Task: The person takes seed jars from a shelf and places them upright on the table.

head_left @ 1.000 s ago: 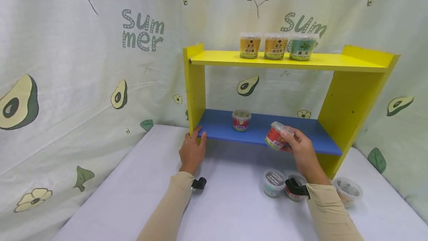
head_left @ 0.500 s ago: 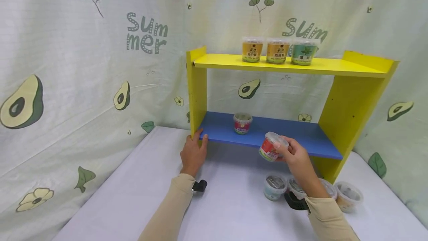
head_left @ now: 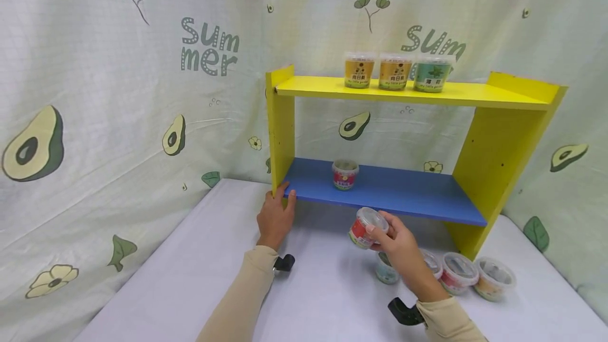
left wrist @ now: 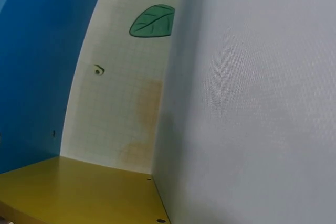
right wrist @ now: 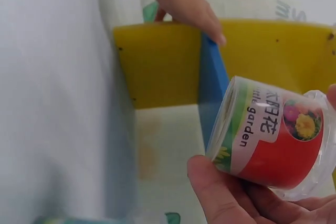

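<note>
The red cup [head_left: 364,227], a small clear-lidded tub with a red flower label, is off the shelf and held tilted in the air just in front of the blue board [head_left: 394,194], above the white surface [head_left: 190,278]. Starting at the left, the left hand [head_left: 275,215] rests at the shelf's front left corner, its fingers relaxed and touching the foot of the yellow side panel [head_left: 280,131] and the edge of the blue board without curling round anything. On the blue board, well to the left of its middle, stands another small red-labelled cup [head_left: 345,174], upright and apart from both hands. Next comes the right hand [head_left: 399,241], whose fingers and thumb wrap round the red cup; the right wrist view shows the thumb [right wrist: 220,192] under the cup's side and its label turned toward the camera. Above, on the yellow top board [head_left: 475,94], three taller pots [head_left: 395,72] stand side by side, two orange and one green. Farther right, on the surface beside the right arm, a row of small lidded cups [head_left: 458,272] sits near the shelf's right panel.
</note>
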Tool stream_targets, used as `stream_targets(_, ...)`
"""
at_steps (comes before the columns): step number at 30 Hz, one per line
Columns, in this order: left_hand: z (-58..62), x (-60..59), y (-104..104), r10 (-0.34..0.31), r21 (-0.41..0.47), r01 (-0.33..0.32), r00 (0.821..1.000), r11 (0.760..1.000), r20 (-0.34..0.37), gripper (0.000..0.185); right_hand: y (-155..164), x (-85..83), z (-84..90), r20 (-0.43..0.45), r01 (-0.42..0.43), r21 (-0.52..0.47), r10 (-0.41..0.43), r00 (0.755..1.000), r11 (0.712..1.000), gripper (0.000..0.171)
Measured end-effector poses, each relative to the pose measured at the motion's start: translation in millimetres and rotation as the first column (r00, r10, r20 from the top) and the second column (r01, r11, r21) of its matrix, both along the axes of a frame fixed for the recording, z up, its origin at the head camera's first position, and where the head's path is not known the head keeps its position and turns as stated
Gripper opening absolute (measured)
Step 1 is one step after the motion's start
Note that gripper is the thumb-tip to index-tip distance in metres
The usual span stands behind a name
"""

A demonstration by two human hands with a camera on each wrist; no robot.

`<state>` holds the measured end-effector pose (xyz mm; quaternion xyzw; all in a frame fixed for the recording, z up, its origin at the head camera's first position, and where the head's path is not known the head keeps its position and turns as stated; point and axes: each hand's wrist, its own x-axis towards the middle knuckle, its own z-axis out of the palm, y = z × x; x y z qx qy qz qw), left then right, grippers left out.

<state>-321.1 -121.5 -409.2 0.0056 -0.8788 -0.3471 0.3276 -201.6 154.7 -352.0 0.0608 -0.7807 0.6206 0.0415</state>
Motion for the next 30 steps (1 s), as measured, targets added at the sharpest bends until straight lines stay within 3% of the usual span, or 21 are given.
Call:
stream_targets(8,3.0,-0.2,0.4,0.001,0.006,-0.001,1.000,1.000,0.017,0.055,-20.4,7.9,-23.3,-0.010,-0.034,-0.021,0.034,0.999,0.999,0.073)
stream_targets(16,0.9,1.7,0.2,-0.002,0.004,0.002,1.000,1.000,0.003,0.055,-29.8,13.9,-45.7,0.029,-0.006,0.157,0.001,1.000,0.988,0.076)
stream_targets(30,1.1,2.1,0.1,-0.009,0.005,0.009,1.000,1.000,-0.003,0.056,-36.2,15.9,-61.2,-0.053,0.007,0.249,0.006,0.999,0.968,0.079)
